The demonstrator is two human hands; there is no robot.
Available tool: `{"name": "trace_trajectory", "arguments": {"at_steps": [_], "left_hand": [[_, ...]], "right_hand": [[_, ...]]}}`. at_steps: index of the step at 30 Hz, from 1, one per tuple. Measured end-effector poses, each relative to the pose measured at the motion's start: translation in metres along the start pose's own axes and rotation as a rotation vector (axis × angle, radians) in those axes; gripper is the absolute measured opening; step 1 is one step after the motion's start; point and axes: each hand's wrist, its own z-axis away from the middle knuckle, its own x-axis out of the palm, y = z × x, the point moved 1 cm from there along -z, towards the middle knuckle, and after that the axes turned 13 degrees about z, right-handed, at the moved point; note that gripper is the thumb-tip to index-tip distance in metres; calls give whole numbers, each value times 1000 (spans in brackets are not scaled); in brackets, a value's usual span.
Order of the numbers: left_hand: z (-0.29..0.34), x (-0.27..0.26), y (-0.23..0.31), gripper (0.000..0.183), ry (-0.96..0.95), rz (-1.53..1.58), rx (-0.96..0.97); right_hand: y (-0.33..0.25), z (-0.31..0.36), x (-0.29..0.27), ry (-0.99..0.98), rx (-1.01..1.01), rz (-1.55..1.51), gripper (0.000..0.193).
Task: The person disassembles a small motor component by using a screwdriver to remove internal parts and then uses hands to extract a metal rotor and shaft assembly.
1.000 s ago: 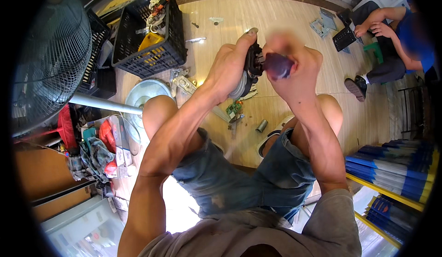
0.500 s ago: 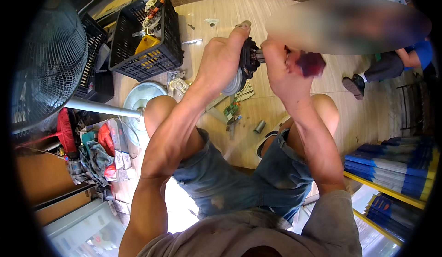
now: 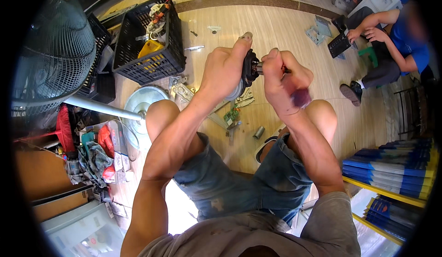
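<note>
My left hand (image 3: 220, 75) is closed around a black part (image 3: 250, 69) with a round grey disc (image 3: 236, 92) below it, thumb pressed along its top. My right hand (image 3: 278, 84) grips a tool whose dark red handle end (image 3: 301, 98) is smeared by motion. From the right fist a short metal piece (image 3: 260, 68) reaches across to the black part and appears to touch it; the fingers hide most of the tool, so I cannot tell its kind. Both hands are raised in front of my knees, above the floor.
Left of me are a black crate (image 3: 149, 66) of parts, a standing fan (image 3: 50, 56) and its round base (image 3: 146, 102). Metal pieces, a circuit board (image 3: 231, 117) and a metal cylinder (image 3: 259, 132) lie below my hands. A person in blue (image 3: 410, 49) sits far right; shelved packets (image 3: 391, 167) stand nearby.
My right hand has turned, bringing its thumb up and the red handle end down and left. The view has tilted slightly. Both grips remain.
</note>
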Motion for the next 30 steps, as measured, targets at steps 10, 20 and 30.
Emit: {"name": "trace_trajectory", "arguments": {"at_steps": [10,20,30], "left_hand": [[7,-5,13,64,24,-2,115],[1,-14,0,48,-66,224,136],[10,-21,4,84,-272,271,231]], "right_hand": [[-10,-8,1,-44,6,-151,24],[-29,-8,-14,-233,-110,-241,19],[-30,-18,-45,-402,364,-346,51]]}}
